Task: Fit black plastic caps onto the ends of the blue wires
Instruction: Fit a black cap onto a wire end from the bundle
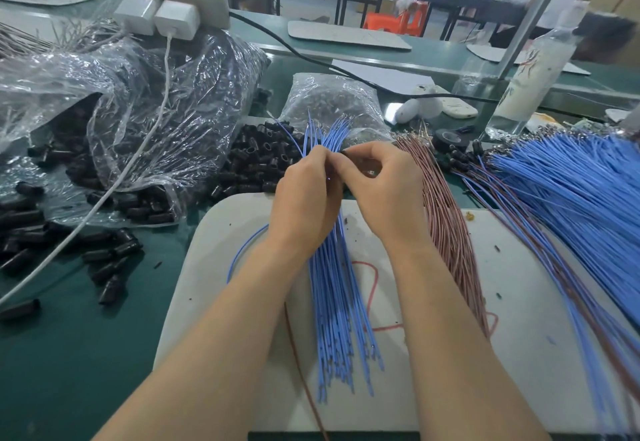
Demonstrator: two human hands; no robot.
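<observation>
Far left of the fingers, a torn clear plastic bag (138, 94) spills loose black caps (256, 160) over the green desk (69, 354). The nearest of them lie just left of the left hand and a little beyond it.

The left hand (304, 194) is curled round a bundle of blue wires (332, 295). Its fingers (320, 160) close near the bundle's far end, and the wire ends fan up and away just past the fingertips. The bundle's long axis runs away from the person: it trails back under the wrist across a white board (207, 250), and its near ends lie loose between the two forearms.

Just right of the left fingertips, and touching them, is a small dark piece that appears to be a black cap (345, 153). The right hand (379, 184) pinches it narrowly between thumb and forefinger. Which way its open end faces cannot be told, nor whether a wire end has entered it.

The coming move seems to turn on this: the cap sits immediately right of the held wire ends, so the right hand is the nearer one to push it on, leftward along the chosen wire, while the left hand steadies that wire.

Right of the right hand lies a band of brown wires (450, 232), roughly parallel to the bundle. Further right is a large sheaf of blue wires (571, 198). Some of its far ends appear to carry dark caps, though blur makes that uncertain.
</observation>
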